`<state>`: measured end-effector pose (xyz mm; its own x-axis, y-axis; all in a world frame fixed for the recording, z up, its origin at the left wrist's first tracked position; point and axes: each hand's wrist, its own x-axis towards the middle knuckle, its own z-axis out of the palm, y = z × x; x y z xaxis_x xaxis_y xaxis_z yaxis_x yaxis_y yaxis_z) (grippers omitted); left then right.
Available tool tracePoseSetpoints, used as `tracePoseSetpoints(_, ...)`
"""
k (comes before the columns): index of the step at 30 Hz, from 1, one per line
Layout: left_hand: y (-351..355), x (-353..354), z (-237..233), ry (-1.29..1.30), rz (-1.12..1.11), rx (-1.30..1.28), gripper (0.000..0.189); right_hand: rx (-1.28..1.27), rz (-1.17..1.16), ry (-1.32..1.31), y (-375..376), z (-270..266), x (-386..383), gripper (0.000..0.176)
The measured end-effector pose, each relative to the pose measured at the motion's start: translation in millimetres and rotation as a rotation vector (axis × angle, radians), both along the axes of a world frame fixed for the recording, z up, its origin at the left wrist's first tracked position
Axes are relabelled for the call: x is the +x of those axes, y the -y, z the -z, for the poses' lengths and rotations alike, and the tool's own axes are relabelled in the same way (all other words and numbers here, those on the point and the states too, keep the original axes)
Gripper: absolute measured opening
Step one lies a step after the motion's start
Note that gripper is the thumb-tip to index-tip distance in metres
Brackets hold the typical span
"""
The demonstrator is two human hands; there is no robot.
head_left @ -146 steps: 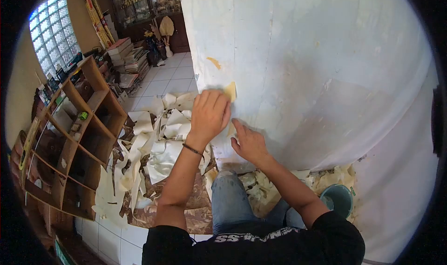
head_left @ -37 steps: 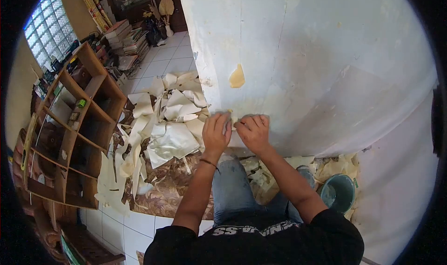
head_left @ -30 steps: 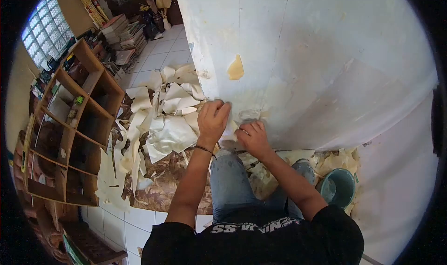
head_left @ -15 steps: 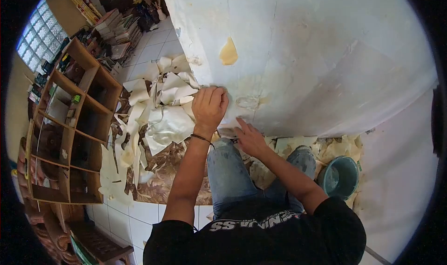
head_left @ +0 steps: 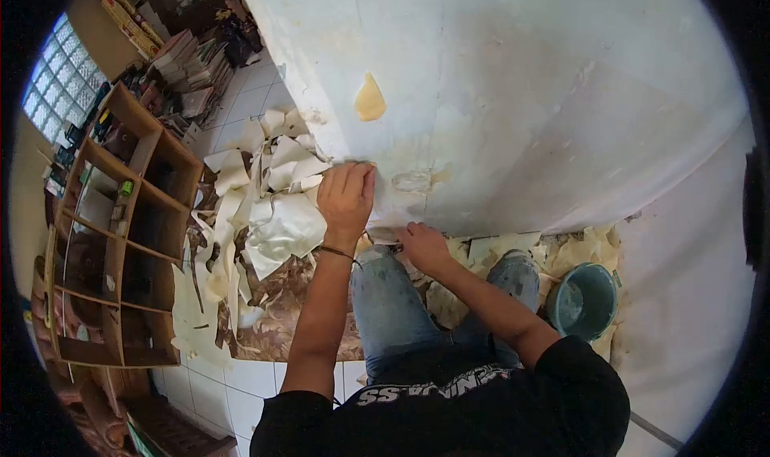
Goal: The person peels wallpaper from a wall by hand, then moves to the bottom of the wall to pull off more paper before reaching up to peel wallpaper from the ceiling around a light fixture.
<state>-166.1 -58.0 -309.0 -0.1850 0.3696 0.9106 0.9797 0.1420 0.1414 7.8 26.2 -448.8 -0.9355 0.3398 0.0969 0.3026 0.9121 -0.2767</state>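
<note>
A pale wall [head_left: 497,96] stands in front of me, with a yellowish patch [head_left: 370,98] and a scraped spot lower down. My left hand [head_left: 346,196] is closed against the wall's left edge, its fingers bent; whatever it may grip is hidden. Low on the wall, by my knee, my right hand [head_left: 423,247] has its fingers curled at the bottom edge near a brownish strip of the surface. Its fingertips are too small to show whether they pinch anything. Torn, cream-coloured sheets [head_left: 282,228] lie heaped left of my left hand.
A teal bucket [head_left: 583,300] stands right of my knees. On the left are a wooden shelf unit [head_left: 120,240] and stacked books or papers [head_left: 192,64]. A brown patterned covering [head_left: 289,312] lies on white floor tiles [head_left: 204,389], with more scraps along the wall base.
The view has shifted slightly. My left hand has moved down a little along the wall's edge. My right hand's fingers, extended before, are now curled lower at the wall's bottom.
</note>
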Motion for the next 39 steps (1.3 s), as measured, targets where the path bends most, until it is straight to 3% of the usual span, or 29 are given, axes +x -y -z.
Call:
tracePoseSetpoints(2,3,6,2,0.038,0.0,-0.024,0.021,-0.029,-0.007,-0.126,-10,-6,15,0.026)
tracePoseSetpoints(4,6,11,6,0.112,-0.024,-0.04,0.019,-0.004,0.018,-0.559,-22,-38,25,0.027)
tracePoseSetpoints(5,7,16,9,0.111,-0.018,-0.041,0.019,-0.002,0.023,-0.56,-26,-56,29,0.027)
tracePoseSetpoints(7,10,29,21,0.182,0.076,-0.066,0.018,0.238,0.118,-0.803,-34,-89,33,0.03)
tracePoseSetpoints(11,4,63,40,0.259,0.259,-0.147,0.029,0.31,0.157,-0.836,-47,-108,29,0.028)
tracePoseSetpoints(16,-5,91,44,0.347,0.3,-0.194,0.025,0.529,0.164,-0.583,-46,-97,30,0.025)
tracePoseSetpoints(22,-13,97,44,0.397,0.321,-0.198,0.027,0.45,0.112,-0.294,-42,-121,41,0.02)
tracePoseSetpoints(26,-17,98,42,0.38,0.322,-0.158,0.028,0.385,0.076,-0.3,-47,-106,43,0.02)
tracePoseSetpoints(28,-20,97,39,0.386,0.315,-0.146,0.028,0.345,0.051,-0.555,-43,-117,45,0.023)
tracePoseSetpoints(31,-19,98,42,0.414,0.298,-0.155,0.027,0.434,0.073,-0.648,-44,-127,43,0.027)
tracePoseSetpoints(34,-23,99,44,0.422,0.306,-0.139,0.026,0.437,0.066,-0.485,-52,-119,43,0.03)
tracePoseSetpoints(39,-27,102,38,0.543,0.324,-0.123,0.02,0.3,0.061,-0.672,-63,-114,44,0.031)
